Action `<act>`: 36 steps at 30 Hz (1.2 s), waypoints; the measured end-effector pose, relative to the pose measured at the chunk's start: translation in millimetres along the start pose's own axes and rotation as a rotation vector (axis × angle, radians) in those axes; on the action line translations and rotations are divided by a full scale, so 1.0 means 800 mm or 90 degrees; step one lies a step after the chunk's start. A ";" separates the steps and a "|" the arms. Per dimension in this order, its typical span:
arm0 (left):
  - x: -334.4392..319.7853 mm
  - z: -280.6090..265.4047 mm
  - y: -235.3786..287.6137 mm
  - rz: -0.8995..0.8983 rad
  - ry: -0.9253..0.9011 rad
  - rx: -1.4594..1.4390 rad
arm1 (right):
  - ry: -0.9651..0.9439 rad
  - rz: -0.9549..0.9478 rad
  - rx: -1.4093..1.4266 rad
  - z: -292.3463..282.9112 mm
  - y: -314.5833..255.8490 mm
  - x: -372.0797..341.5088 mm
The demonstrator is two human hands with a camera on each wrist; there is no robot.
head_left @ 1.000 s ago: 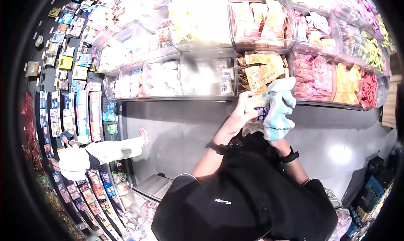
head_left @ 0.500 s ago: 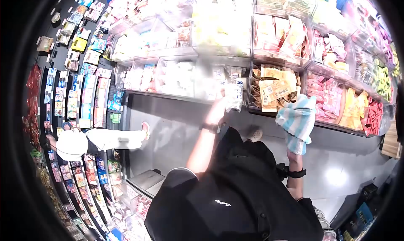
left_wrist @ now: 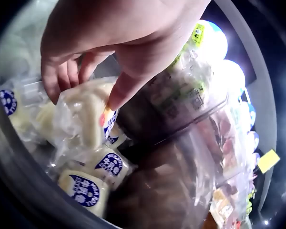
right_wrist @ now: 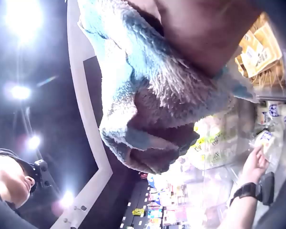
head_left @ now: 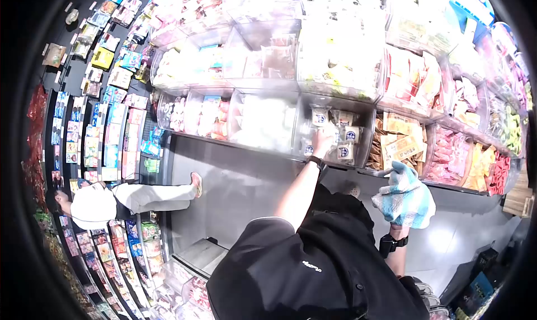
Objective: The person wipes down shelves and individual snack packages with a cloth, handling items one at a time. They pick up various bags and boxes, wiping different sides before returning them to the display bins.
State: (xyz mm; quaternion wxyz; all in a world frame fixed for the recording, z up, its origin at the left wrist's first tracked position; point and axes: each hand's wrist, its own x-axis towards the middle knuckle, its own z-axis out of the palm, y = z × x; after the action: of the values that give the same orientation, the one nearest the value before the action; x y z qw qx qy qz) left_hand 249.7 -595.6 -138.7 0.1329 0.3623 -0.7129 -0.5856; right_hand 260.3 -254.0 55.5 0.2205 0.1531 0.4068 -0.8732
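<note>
My left hand (head_left: 323, 141) reaches into a clear bin of white snack packs marked with round blue labels. Its thumb and fingers pinch one wrapped milk roll (left_wrist: 83, 114) in the left wrist view, tilted above the others. Two more milk rolls (left_wrist: 83, 190) lie below it, labels up. My right hand (right_wrist: 195, 36) holds a fluffy blue-and-white striped cloth (head_left: 405, 200), which covers most of the fingers and hangs in front of the shelf, to the right of the left hand.
Beside the milk roll bin stands a bin of orange-brown packets (head_left: 401, 144), then pink packets (head_left: 444, 155). More clear bins rise in tiers behind. A person in white (head_left: 95, 205) is at the packed shelves on the left. Grey floor (head_left: 235, 191) lies below the bins.
My left hand first held a milk roll by the cloth, then moved left to the bin and now pinches a roll inside it. The cloth moved right, away from the left hand.
</note>
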 end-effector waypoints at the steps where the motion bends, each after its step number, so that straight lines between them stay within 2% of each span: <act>1: 0.002 -0.009 0.010 0.017 0.025 0.179 | 0.005 -0.005 0.001 0.016 0.010 0.001; 4: 0.027 -0.044 0.017 0.022 -0.099 0.033 | 0.016 -0.022 0.003 0.062 0.037 0.003; 5: 0.005 -0.091 0.105 0.138 -0.049 0.215 | 0.024 -0.028 0.003 0.075 0.046 0.002; 6: 0.012 -0.118 0.135 0.035 -0.161 0.219 | 0.031 -0.032 0.001 0.088 0.054 0.002; 7: 0.058 -0.095 0.027 0.036 -0.174 0.017 | 0.039 -0.037 0.002 0.099 0.062 0.001; 8: 0.062 -0.124 0.061 0.041 -0.220 -0.002 | 0.046 -0.043 0.004 0.111 0.072 0.000; 9: 0.060 -0.168 0.123 0.047 -0.265 -0.021 | 0.056 -0.046 0.006 0.123 0.082 -0.004; 11: 0.070 -0.242 0.216 -0.036 -0.339 -0.159 | 0.071 -0.058 0.012 0.143 0.099 -0.008; 13: 0.096 -0.283 0.246 0.033 -0.230 -0.185 | 0.083 -0.063 0.017 0.160 0.114 -0.013; 15: 0.170 -0.308 0.211 0.387 -0.072 0.029 | 0.094 -0.070 0.024 0.175 0.130 -0.019; 16: 0.208 -0.315 0.202 0.465 0.002 0.116 | 0.096 -0.069 0.029 0.179 0.134 -0.021; 19: 0.286 -0.323 0.199 0.419 0.037 0.266 | 0.109 -0.083 0.040 0.192 0.145 -0.028; 23: 0.325 -0.313 0.202 0.364 0.034 0.343 | 0.119 -0.101 0.053 0.203 0.148 -0.032; 36: 0.337 -0.301 0.215 0.332 0.070 0.260 | 0.101 -0.133 0.093 0.214 0.143 -0.033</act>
State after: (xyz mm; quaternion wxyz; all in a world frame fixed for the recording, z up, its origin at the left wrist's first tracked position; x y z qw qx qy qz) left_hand 146.4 -945.5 25.4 0.2413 0.2181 -0.8759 -0.3565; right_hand 325.9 -445.9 99.9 0.0836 0.1940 0.3718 -0.9040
